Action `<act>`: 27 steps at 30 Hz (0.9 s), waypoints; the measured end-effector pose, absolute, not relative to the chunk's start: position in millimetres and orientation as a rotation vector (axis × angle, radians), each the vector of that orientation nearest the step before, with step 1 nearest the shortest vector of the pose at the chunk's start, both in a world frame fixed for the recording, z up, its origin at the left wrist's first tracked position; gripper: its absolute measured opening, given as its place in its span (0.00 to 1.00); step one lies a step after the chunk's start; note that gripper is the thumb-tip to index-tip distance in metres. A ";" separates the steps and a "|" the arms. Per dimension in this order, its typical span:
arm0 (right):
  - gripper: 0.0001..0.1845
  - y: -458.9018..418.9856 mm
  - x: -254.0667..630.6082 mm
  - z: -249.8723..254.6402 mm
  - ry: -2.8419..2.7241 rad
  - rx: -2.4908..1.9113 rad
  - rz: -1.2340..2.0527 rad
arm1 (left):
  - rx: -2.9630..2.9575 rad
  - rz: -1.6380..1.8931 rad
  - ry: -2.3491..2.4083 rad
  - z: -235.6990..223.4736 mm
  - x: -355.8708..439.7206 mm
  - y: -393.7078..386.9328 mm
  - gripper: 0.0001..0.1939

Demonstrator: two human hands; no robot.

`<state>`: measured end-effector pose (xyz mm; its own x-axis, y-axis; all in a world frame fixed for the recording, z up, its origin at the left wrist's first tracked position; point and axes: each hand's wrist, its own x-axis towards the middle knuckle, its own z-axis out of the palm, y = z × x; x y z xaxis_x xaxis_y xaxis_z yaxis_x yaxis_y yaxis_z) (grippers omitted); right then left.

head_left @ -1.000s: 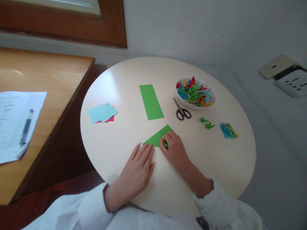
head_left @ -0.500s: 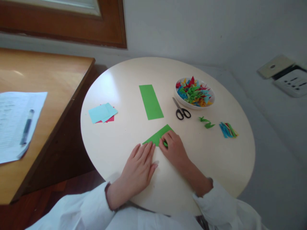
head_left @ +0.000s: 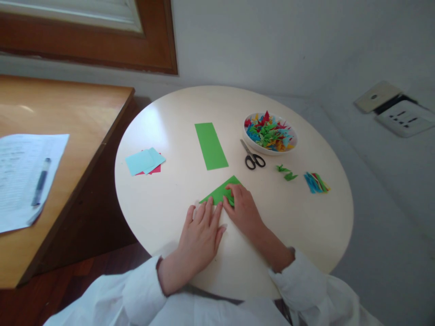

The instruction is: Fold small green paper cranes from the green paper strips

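Here, the left hand (head_left: 201,235), slightly spread, touches the nearer green paper (head_left: 219,193); the right hand (head_left: 245,210) pinches its right side, and beyond this hand lie scissors (head_left: 251,155).

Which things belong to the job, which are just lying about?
In the job: left hand, right hand, folded green paper; probably green paper rectangle, light-blue paper sheets, scissors, origami.
Seemingly just lying about: pen, written-on sheet.
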<state>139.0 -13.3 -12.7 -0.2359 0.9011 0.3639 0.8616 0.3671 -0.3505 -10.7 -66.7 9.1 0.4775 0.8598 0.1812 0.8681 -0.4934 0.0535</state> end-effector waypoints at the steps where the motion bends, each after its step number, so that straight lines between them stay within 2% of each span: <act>1: 0.10 -14.3 139.7 -12.8 -2.133 -1.518 0.100 | -2.659 -0.282 -1.558 9.2 -10.4 -66.9 0.23; 13: 0.11 -31.9 156.2 -11.7 -2.122 -1.615 0.058 | -2.606 -0.311 -1.573 11.0 -2.5 -64.9 0.21; 20: 0.19 -47.8 163.2 -10.8 -2.103 -1.432 0.033 | -2.586 -0.372 -1.594 9.3 0.1 -64.9 0.20; 27: 0.19 -63.7 161.5 -8.0 -2.294 -1.350 -0.026 | -2.583 -0.359 -1.572 8.2 -1.0 -65.1 0.21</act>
